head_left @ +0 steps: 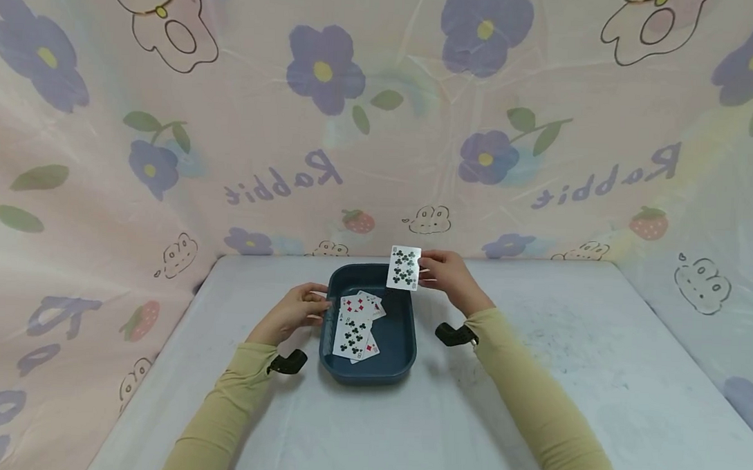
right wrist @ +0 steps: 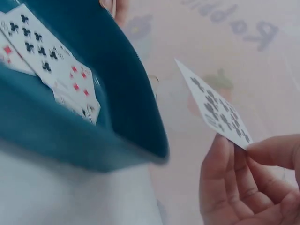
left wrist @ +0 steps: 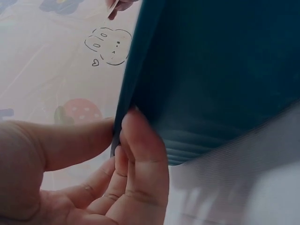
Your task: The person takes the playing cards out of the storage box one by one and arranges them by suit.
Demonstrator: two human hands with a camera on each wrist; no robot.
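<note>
A dark blue-green rectangular basin (head_left: 366, 378) stands on the table with several playing cards (head_left: 353, 334) face up inside, clubs and diamonds among them, overlapping toward its left side. My left hand (head_left: 294, 311) pinches the basin's left rim; the left wrist view shows thumb and fingers on either side of that rim (left wrist: 133, 79). Between the thumb and fingers of my right hand (head_left: 451, 278) is a single playing card (head_left: 404, 268), a ten of clubs by its pips, held above the basin's far right corner. In the right wrist view that card (right wrist: 215, 108) is tilted, apart from the basin.
A white-covered table (head_left: 533, 379) lies under the basin. Behind it and at both sides hangs a patterned curtain (head_left: 404, 160) with flowers and rabbits. Black camera mounts (head_left: 455, 334) sit at both wrists.
</note>
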